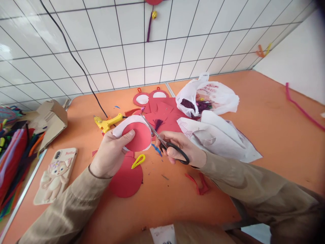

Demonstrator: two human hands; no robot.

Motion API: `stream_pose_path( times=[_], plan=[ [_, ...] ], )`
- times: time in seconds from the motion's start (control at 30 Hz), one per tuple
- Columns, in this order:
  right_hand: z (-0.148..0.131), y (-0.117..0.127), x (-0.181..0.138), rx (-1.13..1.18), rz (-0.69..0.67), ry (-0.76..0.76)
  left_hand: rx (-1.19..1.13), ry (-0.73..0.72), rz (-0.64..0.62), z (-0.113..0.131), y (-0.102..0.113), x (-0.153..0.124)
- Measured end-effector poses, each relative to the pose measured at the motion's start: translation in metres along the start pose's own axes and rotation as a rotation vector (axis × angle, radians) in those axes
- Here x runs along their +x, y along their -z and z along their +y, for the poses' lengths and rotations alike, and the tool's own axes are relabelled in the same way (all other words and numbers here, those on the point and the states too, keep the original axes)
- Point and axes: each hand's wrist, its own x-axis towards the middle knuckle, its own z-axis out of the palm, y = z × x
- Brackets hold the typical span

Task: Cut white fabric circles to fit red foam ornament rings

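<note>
My left hand is closed on a white paper sheet that has a red felt circle against it, thumb pressed on the red. My right hand grips black-handled scissors, and the blades reach up to the right edge of the white sheet. Below my left hand a bigger red felt disc lies on the orange table, with a yellow loop at its upper edge.
A yellow glue gun with a black cord lies behind my left hand. Red cut-outs and a white plastic bag sit further back, white paper to the right. A phone, cardboard and pipe cleaners crowd the left.
</note>
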Motion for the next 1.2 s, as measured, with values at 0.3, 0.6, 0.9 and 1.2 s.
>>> stream_pose_path(
  times=[0.3,0.6,0.9,1.2],
  plan=[
    [-0.0002,-0.0008,-0.0022,0.003,0.007,-0.030,0.014,0.000,0.007,0.0034,0.0010,0.0003],
    [-0.0013,-0.0016,-0.0028,0.008,0.003,-0.058,0.004,0.023,-0.007,0.0057,0.0032,0.0012],
    [-0.0027,-0.0032,-0.0039,0.003,-0.004,-0.082,0.008,0.029,-0.017,0.0049,0.0067,0.0048],
    [0.0031,0.0000,-0.0040,0.008,-0.048,-0.056,0.034,0.019,-0.017,0.0050,0.0088,0.0051]
  ],
)
